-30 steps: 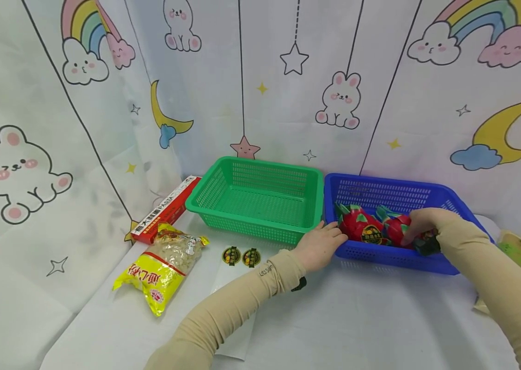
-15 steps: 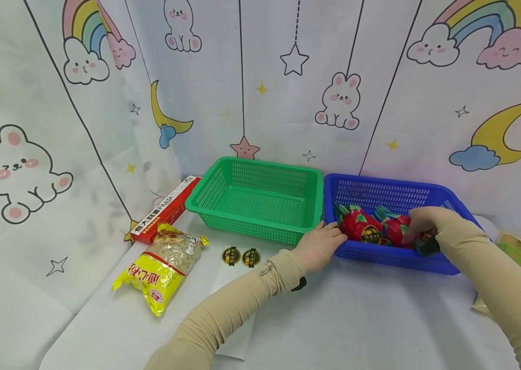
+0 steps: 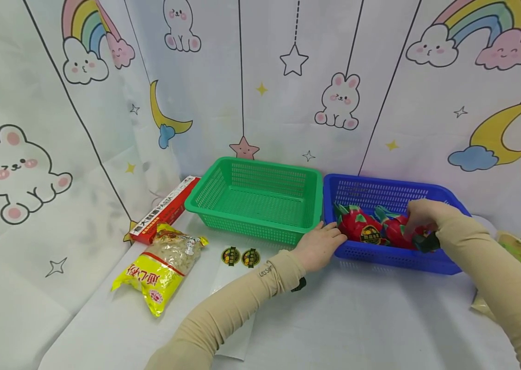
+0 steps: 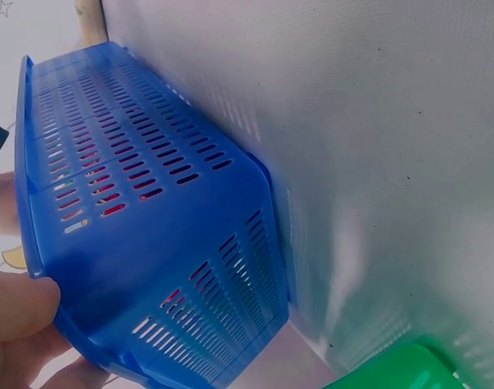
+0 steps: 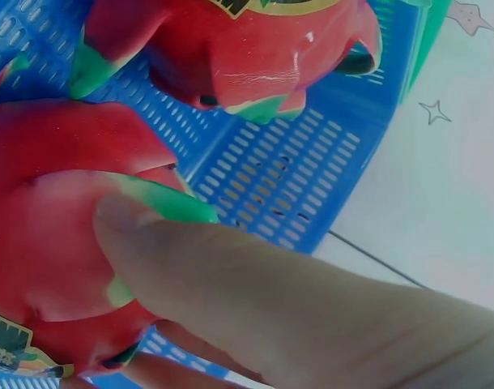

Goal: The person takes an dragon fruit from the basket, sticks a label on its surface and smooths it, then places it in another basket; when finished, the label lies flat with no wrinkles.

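Note:
Red, glossy dragon fruits with green tips lie in the blue basket [image 3: 380, 254] in the head view. My right hand [image 3: 424, 213] reaches into it and grips one dragon fruit [image 5: 61, 251], its thumb [image 5: 174, 259] pressed on the red skin and other fingers lower down, partly hidden. Another dragon fruit [image 3: 357, 225], bearing a dark round label, sits to the left, apart from this hand. At the basket's front left corner my left hand [image 3: 318, 247] holds the rim, thumb [image 4: 20, 304] against the edge. Whether more fruit lies under my right hand cannot be seen.
A green basket [image 3: 260, 226] stands just left of the blue one. Farther left lie a yellow bag of pasta [image 3: 163, 270] and a red pasta box [image 3: 165, 208]. Two round labels [image 3: 240, 256] lie on a white sheet. A green-and-beige bag [image 3: 517, 252] is at far right.
My right hand has shifted slightly up over the held dragon fruit, inside the blue basket. The left hand stays at the basket corner.

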The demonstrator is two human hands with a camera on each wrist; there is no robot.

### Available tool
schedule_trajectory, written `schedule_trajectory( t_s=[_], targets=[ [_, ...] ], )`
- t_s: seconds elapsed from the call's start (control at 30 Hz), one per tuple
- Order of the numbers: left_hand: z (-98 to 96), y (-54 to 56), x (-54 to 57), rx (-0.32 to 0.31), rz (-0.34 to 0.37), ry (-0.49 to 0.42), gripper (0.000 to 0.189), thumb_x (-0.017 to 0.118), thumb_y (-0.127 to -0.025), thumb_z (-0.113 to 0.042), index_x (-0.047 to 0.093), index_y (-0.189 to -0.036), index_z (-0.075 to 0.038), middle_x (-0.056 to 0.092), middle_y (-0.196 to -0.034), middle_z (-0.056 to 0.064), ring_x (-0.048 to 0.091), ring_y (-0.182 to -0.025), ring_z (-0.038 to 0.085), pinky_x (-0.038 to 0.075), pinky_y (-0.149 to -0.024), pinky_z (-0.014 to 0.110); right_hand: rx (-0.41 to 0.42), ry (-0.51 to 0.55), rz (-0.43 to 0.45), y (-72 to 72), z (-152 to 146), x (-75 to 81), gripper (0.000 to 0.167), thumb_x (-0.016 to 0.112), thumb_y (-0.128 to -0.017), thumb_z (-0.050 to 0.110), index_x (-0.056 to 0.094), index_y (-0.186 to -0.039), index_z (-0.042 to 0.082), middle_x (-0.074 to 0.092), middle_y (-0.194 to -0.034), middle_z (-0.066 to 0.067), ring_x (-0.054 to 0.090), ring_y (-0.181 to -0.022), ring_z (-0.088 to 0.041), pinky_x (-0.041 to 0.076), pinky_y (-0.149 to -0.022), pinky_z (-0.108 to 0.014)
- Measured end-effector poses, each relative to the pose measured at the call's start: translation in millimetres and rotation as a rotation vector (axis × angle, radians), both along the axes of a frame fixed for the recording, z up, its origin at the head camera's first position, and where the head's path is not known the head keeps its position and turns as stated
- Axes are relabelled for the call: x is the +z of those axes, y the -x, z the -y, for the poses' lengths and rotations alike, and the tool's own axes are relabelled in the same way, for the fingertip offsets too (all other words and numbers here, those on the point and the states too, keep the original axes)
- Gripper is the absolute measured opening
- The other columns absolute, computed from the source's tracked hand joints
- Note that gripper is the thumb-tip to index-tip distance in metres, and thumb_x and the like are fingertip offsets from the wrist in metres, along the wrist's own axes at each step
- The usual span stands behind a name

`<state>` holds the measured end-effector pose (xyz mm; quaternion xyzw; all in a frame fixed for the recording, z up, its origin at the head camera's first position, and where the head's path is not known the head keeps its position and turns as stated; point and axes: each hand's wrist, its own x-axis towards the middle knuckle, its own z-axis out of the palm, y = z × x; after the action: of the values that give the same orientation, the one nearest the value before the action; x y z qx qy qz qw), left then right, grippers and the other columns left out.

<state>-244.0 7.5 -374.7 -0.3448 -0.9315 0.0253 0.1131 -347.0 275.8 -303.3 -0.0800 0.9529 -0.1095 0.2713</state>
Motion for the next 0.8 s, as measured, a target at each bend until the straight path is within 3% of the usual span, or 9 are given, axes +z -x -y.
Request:
schedule_trajectory(
  t_s=[0.27, 0.8],
  targets=[
    [0.0, -0.7, -0.8, -0.002, 0.005, -0.004, 0.036, 0.051, -0.093, -0.008, 0.054, -0.127, -0.019, 0.057, -0.125, -0.004, 0.038, -0.132, 0.017, 0.030, -0.109, 0.037, 0.098, 0.001, -0.071, -5.9, 3.0, 10.6, 0.036, 0.070, -0.074, 0.016, 0.058, -0.094, -0.012, 0.062, -0.082, -0.015, 0.060, -0.072, -0.027, 0.054, -0.066, -0.041],
    [-1.2, 0.4, -3.8, 0.001, 0.000, -0.002, 0.036, 0.052, -0.093, -0.009, 0.054, -0.128, -0.019, 0.056, -0.126, -0.004, 0.038, -0.133, 0.016, 0.030, -0.109, 0.037, 0.102, 0.017, -0.091, -10.6, 5.3, 19.9, 0.032, 0.061, -0.081, 0.010, 0.055, -0.101, -0.014, 0.060, -0.089, -0.021, 0.060, -0.077, -0.029, 0.054, -0.067, -0.043]
  ],
)
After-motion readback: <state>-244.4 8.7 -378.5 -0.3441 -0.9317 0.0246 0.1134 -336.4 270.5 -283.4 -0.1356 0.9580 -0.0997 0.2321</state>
